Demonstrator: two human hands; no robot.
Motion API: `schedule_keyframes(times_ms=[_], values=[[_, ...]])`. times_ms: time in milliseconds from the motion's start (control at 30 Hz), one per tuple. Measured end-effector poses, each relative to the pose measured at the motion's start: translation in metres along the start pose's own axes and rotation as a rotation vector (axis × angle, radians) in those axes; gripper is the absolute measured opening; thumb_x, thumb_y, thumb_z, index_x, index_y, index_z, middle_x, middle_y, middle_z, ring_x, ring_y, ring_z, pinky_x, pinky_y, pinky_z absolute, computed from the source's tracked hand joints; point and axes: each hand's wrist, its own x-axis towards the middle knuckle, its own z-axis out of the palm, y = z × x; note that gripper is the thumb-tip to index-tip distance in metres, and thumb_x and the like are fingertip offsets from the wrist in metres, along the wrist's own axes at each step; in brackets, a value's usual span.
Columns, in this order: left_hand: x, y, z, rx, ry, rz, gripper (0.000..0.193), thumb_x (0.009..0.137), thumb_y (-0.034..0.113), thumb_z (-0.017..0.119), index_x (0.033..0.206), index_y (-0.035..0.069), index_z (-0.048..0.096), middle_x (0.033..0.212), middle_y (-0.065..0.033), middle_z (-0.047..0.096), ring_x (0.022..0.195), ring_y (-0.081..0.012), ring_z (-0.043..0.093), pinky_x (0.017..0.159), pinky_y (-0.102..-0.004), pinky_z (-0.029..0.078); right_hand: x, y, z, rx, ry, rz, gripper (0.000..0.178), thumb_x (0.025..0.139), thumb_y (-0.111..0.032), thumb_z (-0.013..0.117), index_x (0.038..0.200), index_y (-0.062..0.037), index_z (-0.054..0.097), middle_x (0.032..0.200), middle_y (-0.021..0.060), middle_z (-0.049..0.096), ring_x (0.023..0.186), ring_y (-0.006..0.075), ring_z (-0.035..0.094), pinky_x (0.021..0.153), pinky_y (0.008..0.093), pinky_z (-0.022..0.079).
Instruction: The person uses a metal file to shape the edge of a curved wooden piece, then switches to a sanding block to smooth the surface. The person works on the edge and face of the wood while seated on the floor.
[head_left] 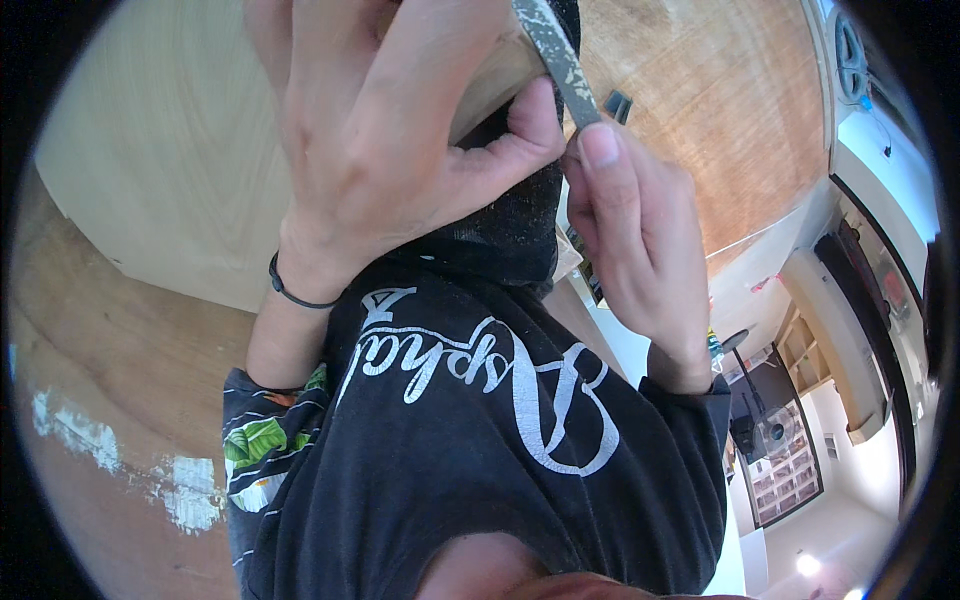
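Observation:
In my right hand (645, 225), the thumb and bent fingers pinch the lower end of a flat, narrow grey metal strip (560, 65) with pale speckled patches, perhaps a file. The strip slants up and leftward out of the top of the view. My left hand (375, 130), with a dark band at its wrist, is wrapped over a piece of pale wood (497, 80), and its thumb tip lies close beside the strip. The strip runs along the right edge of the wood; whether they touch I cannot tell. The far ends of both are out of view.
Large pale wooden panels (170, 150) stand on the left, and a reddish-brown wooden panel (700, 110) is at the upper right. White patches (190, 490) mark the brown surface at lower left. A small dark object (618, 104) lies beyond my right hand. Wooden shelving (805, 345) shows farther right.

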Motion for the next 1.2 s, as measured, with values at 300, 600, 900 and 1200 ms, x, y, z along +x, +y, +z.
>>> schedule_keyframes(times_ms=[300, 600, 900, 1200], values=[[-0.011, 0.006, 0.017, -0.049, 0.063, -0.082, 0.027, 0.066, 0.027, 0.078, 0.078, 0.010, 0.059, 0.085, -0.0079, 0.053, 0.081, -0.0244, 0.045, 0.076, -0.0389, 0.036, 0.006, 0.004, -0.006, -0.080, 0.013, -0.004, 0.050, 0.109, -0.037, 0.034, 0.075, -0.0040, 0.051, 0.058, -0.0014, 0.044, 0.053, 0.0072, 0.040, 0.049, 0.0251, 0.031], [-0.009, 0.009, 0.005, -0.029, -0.020, -0.092, 0.029, 0.061, 0.020, 0.078, 0.078, 0.009, 0.056, 0.087, -0.0087, 0.052, 0.084, -0.0257, 0.044, 0.075, -0.0397, 0.035, 0.014, 0.003, -0.001, -0.092, -0.011, -0.034, 0.049, 0.108, -0.037, 0.035, 0.077, -0.0022, 0.051, 0.059, 0.0020, 0.045, 0.054, 0.0112, 0.043, 0.051, 0.0284, 0.035], [-0.002, 0.012, -0.002, -0.021, -0.030, -0.117, 0.034, 0.058, 0.015, 0.076, 0.081, 0.008, 0.052, 0.086, -0.0085, 0.053, 0.083, -0.0275, 0.044, 0.074, -0.0421, 0.036, 0.026, 0.004, -0.003, -0.132, -0.003, -0.131, 0.048, 0.108, -0.036, 0.037, 0.078, -0.0016, 0.051, 0.060, 0.0016, 0.044, 0.055, 0.0117, 0.041, 0.053, 0.0294, 0.035], [-0.003, 0.011, 0.006, -0.095, 0.012, -0.149, 0.035, 0.058, 0.013, 0.076, 0.081, 0.008, 0.050, 0.086, -0.0091, 0.053, 0.084, -0.0287, 0.044, 0.074, -0.0416, 0.038, 0.002, 0.011, -0.006, -0.099, 0.023, -0.028, 0.047, 0.108, -0.037, 0.036, 0.079, -0.0026, 0.051, 0.059, 0.0009, 0.043, 0.055, 0.0108, 0.042, 0.053, 0.0288, 0.036]])
